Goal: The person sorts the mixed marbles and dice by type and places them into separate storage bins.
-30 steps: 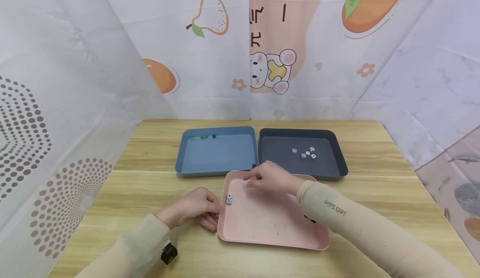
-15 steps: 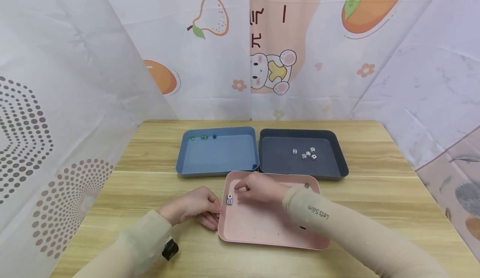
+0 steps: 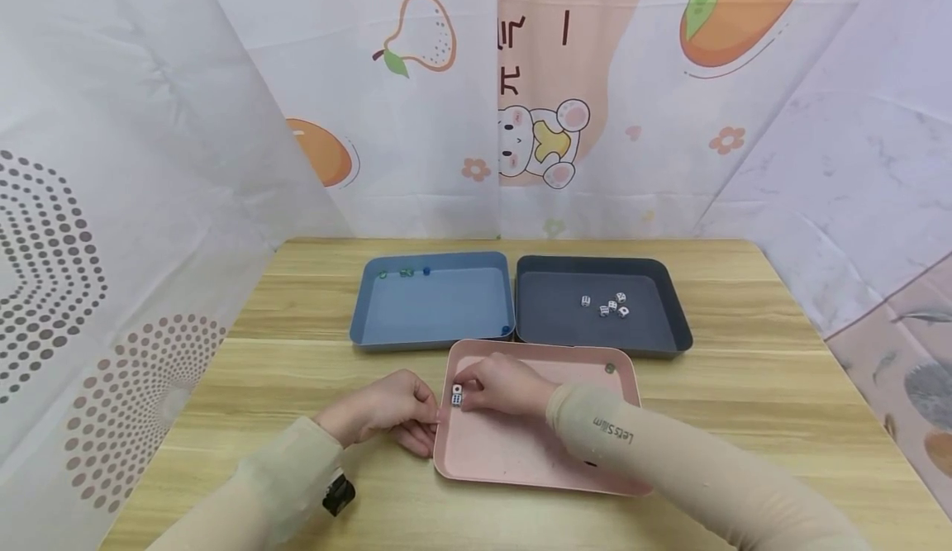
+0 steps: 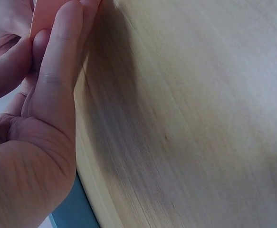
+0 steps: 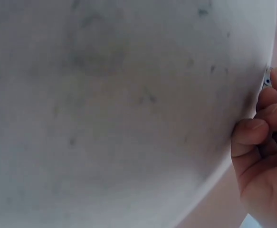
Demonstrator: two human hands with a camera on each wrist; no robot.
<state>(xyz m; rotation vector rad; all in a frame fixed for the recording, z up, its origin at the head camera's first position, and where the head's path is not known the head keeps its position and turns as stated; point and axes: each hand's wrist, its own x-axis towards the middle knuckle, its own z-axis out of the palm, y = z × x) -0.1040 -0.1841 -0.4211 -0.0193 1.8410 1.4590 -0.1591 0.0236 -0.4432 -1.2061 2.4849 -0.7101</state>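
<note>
A pink tray (image 3: pixel 535 444) lies nearest on the table. My left hand (image 3: pixel 394 410) pinches its left rim between thumb and fingers; in the left wrist view, part of the tray's pink edge shows between the fingertips. Inside the tray at the left, my right hand (image 3: pixel 506 386) has thumb and forefinger at a white dotted die (image 3: pixel 457 399). A second die seems to touch it, though I cannot tell for sure. In the right wrist view, the white die (image 5: pixel 267 80) sits at the fingertips. A small green piece (image 3: pixel 610 368) lies in the tray's far right corner.
Behind stand a blue tray (image 3: pixel 439 311) with several small green and blue pieces, and a dark grey tray (image 3: pixel 550 320) with several white dice (image 3: pixel 612 306). Both are close to the pink tray's far edge. A printed curtain (image 3: pixel 446 163) hangs behind the wooden table (image 3: pixel 297 353).
My right hand has moved left and nearer from the pink tray's far edge to the white die, uncovering the green piece. My left hand stays on the rim.
</note>
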